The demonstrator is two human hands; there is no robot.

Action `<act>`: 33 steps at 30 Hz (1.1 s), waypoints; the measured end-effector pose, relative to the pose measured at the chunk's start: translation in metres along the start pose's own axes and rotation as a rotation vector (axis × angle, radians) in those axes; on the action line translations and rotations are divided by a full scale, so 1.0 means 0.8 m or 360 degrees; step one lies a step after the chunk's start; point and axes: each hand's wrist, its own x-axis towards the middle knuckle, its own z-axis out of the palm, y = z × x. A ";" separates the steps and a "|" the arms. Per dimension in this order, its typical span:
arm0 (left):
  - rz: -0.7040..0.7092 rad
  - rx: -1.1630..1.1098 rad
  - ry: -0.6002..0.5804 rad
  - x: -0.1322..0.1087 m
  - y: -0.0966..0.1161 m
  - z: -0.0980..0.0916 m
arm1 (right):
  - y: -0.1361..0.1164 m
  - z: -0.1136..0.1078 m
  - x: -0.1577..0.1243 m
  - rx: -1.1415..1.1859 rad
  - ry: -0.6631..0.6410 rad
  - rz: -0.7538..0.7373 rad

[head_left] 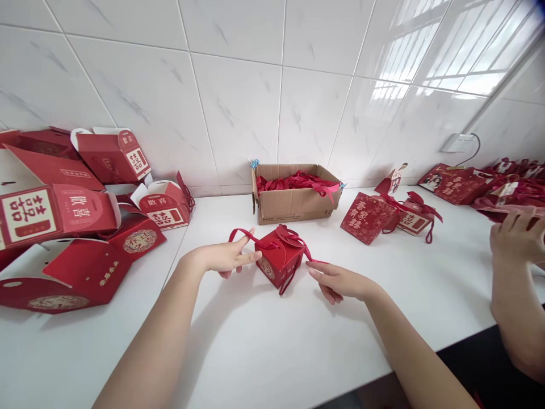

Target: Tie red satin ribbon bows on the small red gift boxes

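Note:
A small red gift box (279, 260) stands on the white table, with a red ribbon (267, 245) threaded through its closed top flaps. A round gold print marks its left face, and a dark red cord hangs down its front corner. At the box's left side is my left hand (230, 259), thumb and index finger stretched toward it, one ribbon end running into the hand. To the right of the box, my right hand (340, 282) has the other ribbon end at its fingertips, the remaining fingers curled under. The exact grip on each end is partly hidden.
Behind the box, a cardboard carton (298, 211) holds red ribbons. Several red boxes (63, 213) are piled at left. A red patterned box (368, 218) and a ribboned box (413, 221) stand at right. Another person's hand (517, 236) is at far right, near more red packages (460, 184).

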 end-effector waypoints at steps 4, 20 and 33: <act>0.0204 -0.0027 0.0292 -0.004 0.005 -0.002 | 0.001 0.005 0.018 0.0121 0.0206 -0.0107; 0.0740 -0.1218 0.0764 -0.007 0.044 0.005 | -0.048 -0.002 0.083 0.1289 0.0395 -0.0260; 0.0799 -0.1306 0.0937 -0.026 0.050 -0.001 | -0.049 0.002 0.049 0.2060 0.0266 -0.0218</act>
